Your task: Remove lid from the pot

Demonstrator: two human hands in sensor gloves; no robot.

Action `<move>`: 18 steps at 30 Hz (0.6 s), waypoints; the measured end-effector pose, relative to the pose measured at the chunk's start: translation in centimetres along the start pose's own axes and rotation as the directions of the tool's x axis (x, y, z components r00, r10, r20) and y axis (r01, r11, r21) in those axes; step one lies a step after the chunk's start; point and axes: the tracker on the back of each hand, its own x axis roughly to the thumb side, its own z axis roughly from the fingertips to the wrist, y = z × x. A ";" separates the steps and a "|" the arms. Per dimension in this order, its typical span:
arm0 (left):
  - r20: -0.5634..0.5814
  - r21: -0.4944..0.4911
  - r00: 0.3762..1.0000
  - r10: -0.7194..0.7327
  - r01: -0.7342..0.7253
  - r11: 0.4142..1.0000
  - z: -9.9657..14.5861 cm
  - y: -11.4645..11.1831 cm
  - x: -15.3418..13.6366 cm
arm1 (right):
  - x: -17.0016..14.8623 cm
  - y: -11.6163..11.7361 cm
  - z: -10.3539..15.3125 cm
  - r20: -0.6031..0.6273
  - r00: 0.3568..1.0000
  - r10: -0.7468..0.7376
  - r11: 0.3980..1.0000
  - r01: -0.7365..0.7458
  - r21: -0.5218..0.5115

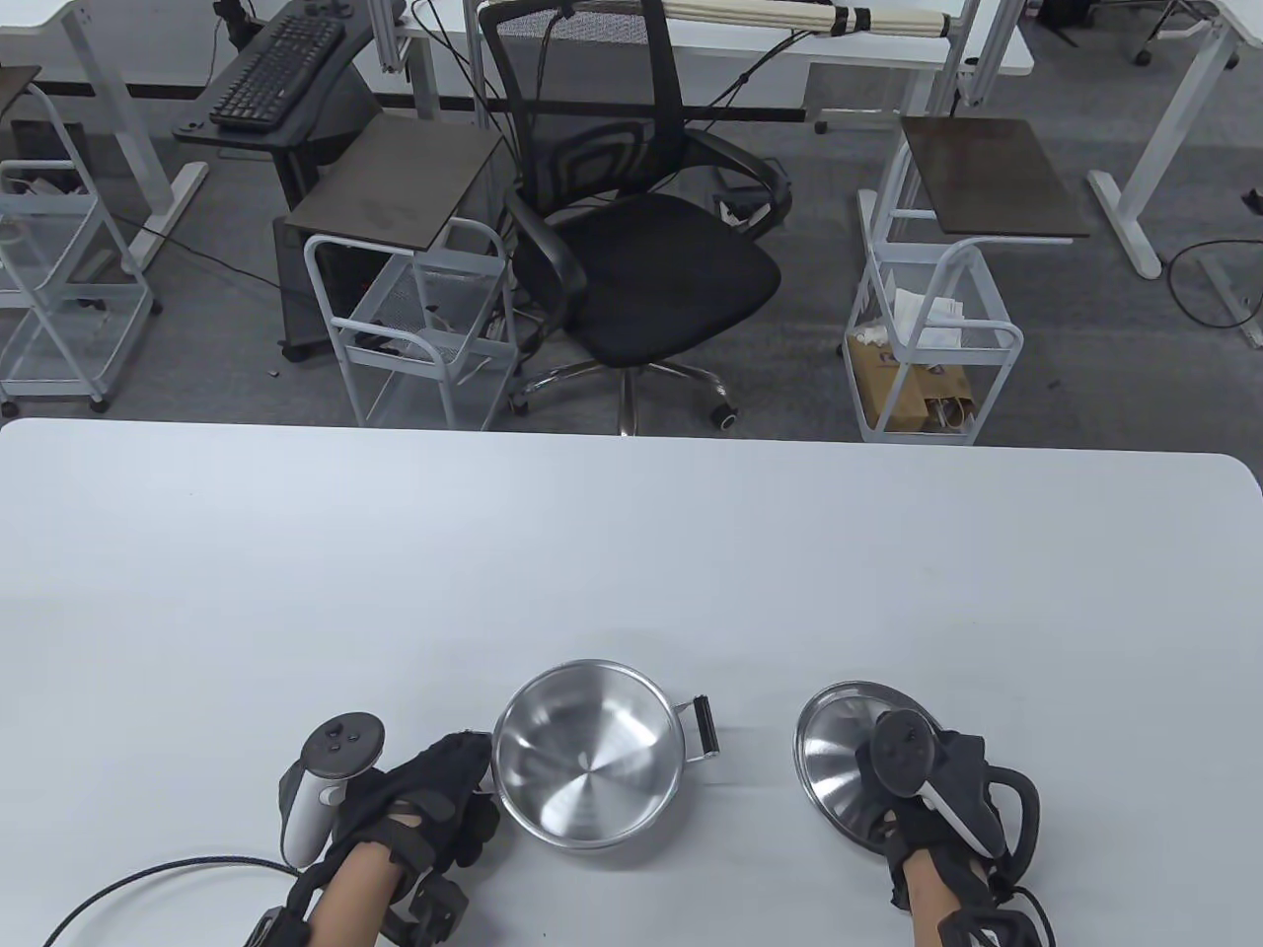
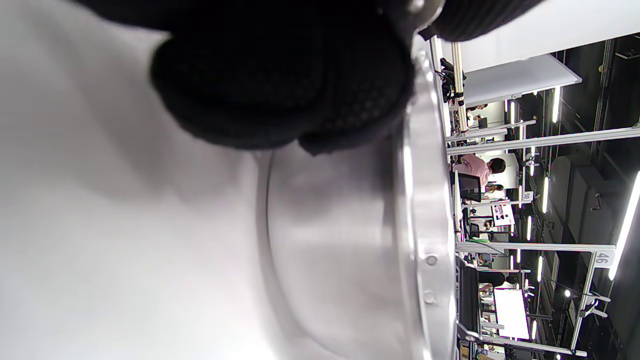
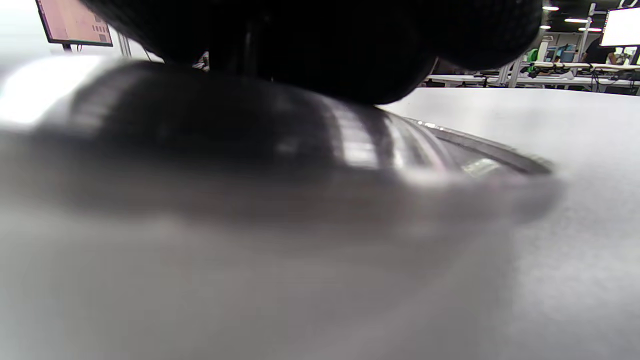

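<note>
A steel pot (image 1: pixel 587 755) stands open near the table's front edge, its black right handle (image 1: pixel 704 725) sticking out. My left hand (image 1: pixel 439 789) grips the pot's left side, where the left handle is hidden under the glove; in the left wrist view the fingers (image 2: pixel 280 85) close against the pot's wall (image 2: pixel 345 240). The steel lid (image 1: pixel 839 764) lies on the table to the right of the pot, apart from it. My right hand (image 1: pixel 913 779) is on top of the lid and grips its knob, which is hidden; the lid's dome (image 3: pixel 350 145) shows in the right wrist view.
The white table (image 1: pixel 631 552) stretches away behind the pot. A cable (image 1: pixel 148 878) trails from my left wrist along the front left. Beyond the far edge stand an office chair (image 1: pixel 631 247) and wire carts (image 1: pixel 414 326).
</note>
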 end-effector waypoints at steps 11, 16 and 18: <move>0.000 -0.001 1.000 0.001 -0.001 1.000 0.0 0.0 0.0 | 0.4 0.7 0.1 -0.006 1.000 -0.007 0.999 0.007 0.042; 0.002 0.002 1.000 0.004 -0.004 1.000 0.1 0.0 -0.1 | -0.8 0.6 0.4 -0.085 0.976 -0.198 0.980 0.200 0.005; 0.003 0.013 1.000 0.012 -0.012 1.000 0.1 0.1 -0.2 | -1.5 0.6 0.5 -0.136 0.941 -0.311 0.948 0.317 0.024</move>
